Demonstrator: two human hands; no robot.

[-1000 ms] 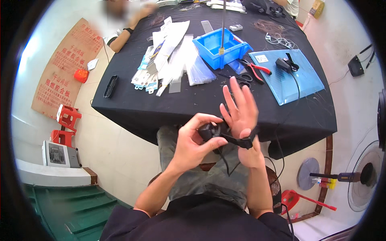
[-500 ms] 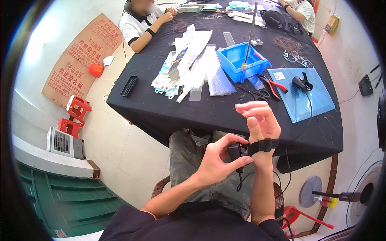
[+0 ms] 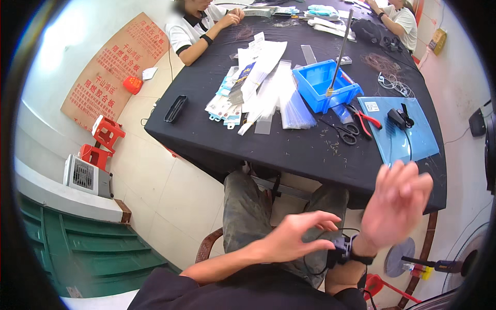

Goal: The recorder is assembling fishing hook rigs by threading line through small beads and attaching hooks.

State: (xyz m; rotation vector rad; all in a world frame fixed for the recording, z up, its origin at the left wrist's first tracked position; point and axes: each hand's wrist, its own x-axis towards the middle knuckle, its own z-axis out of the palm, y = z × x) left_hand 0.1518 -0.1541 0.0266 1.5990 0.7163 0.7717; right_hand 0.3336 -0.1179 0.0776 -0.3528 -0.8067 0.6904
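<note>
Hands lowered off table, left hand (image 3: 297,232) fingering black wrist device (image 3: 342,251), right hand (image 3: 395,204) blurred

Bright, even daylight; fisheye bends the edges into a black rim, and the right hand (image 3: 395,204) is motion-blurred.

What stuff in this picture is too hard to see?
- Head view: right hand is motion-blurred; its fingers cannot be counted.
- Head view: the black wrist device is partly hidden by the left hand.
- Head view: what lies inside the blue bin is too small.
</note>
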